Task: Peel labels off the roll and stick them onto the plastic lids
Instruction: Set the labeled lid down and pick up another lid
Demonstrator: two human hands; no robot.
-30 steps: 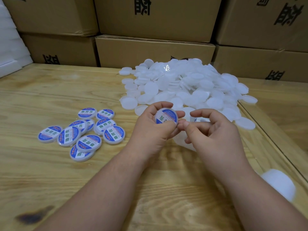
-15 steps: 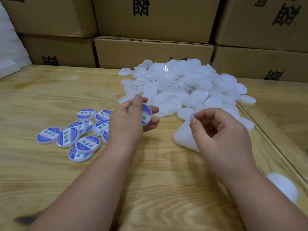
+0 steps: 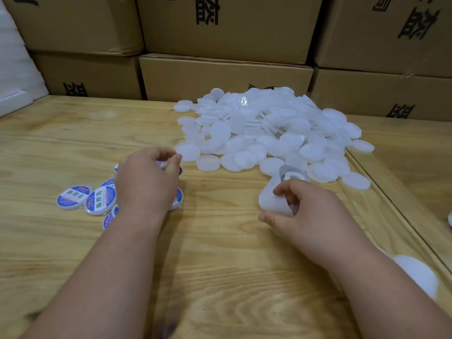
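Under the curled fingers of the left hand (image 3: 146,182) sits a round white plastic lid with a blue-and-white label (image 3: 160,165), pinched between thumb and fingertips so that only a sliver of its blue rim shows; it hangs just above the cluster of finished blue-labelled lids (image 3: 97,200) that spreads out leftward from those fingers. The right hand (image 3: 300,211) curls round a white translucent strip of label backing (image 3: 271,199), whose free end rises beyond the fingertips to the small roll of labels (image 3: 292,176) (its printed face is too blurred to read). Beyond both sets of fingertips, and nearer the right hand's, lies the heap of bare translucent white round lids (image 3: 269,130), flat discs overlapping one another on the pale wooden table (image 3: 220,265). By my judgement the labelled lid is about to be dropped with the others, and the next bare one lies forward and to the right of the left fingers, so that hand must cross toward the heap. Brown cardboard boxes (image 3: 220,77) stand behind.
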